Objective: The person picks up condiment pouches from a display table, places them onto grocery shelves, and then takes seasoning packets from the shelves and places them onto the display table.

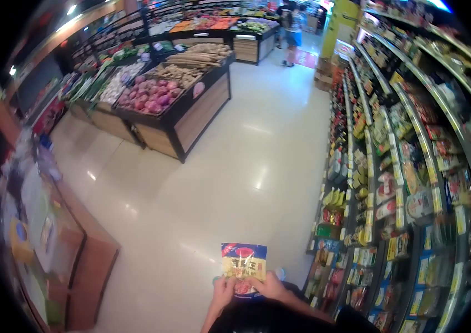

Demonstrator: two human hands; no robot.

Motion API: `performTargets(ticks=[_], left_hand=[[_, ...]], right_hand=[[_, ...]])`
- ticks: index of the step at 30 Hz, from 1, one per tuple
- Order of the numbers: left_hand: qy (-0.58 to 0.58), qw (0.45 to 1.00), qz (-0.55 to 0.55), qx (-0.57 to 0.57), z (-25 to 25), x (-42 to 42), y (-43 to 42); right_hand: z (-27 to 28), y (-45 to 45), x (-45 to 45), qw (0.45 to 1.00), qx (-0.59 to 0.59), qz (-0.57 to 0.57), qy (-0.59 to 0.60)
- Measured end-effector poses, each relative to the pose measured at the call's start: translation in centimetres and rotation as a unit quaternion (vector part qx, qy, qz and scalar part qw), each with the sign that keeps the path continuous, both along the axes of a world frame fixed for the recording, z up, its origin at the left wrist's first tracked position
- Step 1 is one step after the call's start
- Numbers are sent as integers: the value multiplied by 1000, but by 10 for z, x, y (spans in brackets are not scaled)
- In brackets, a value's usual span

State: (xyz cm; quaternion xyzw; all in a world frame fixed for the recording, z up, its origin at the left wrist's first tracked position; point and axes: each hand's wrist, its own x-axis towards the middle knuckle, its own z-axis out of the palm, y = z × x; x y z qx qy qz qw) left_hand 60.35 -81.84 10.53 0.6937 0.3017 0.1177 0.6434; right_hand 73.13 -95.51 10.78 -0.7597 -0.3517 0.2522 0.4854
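Observation:
A small printed food packet (245,257), blue and red at the top with a yellow middle, is held upright in front of my body at the bottom of the view. My left hand (224,289) grips its lower left edge, fingers curled against it. On the lower right side, my right hand (270,287) holds the packet with the thumb across its front. A food picture shows near the packet's bottom; the lettering is too small to read.
Shelves of packaged goods (396,183) line the right side. Produce stands with red onions (152,95) and root vegetables (198,55) are at upper left. A wooden display counter (91,272) stands at lower left. Pale floor (235,166) runs between; a person (294,36) is far off.

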Motion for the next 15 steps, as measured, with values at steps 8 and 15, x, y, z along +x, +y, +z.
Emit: performTargets(ticks=[8, 15], left_hand=[[-116, 962, 202, -140, -14, -98, 58], [-120, 935, 250, -222, -36, -187, 90]], right_hand=[[32, 95, -58, 968, 21, 145, 203], [20, 151, -122, 939, 42, 220, 262]])
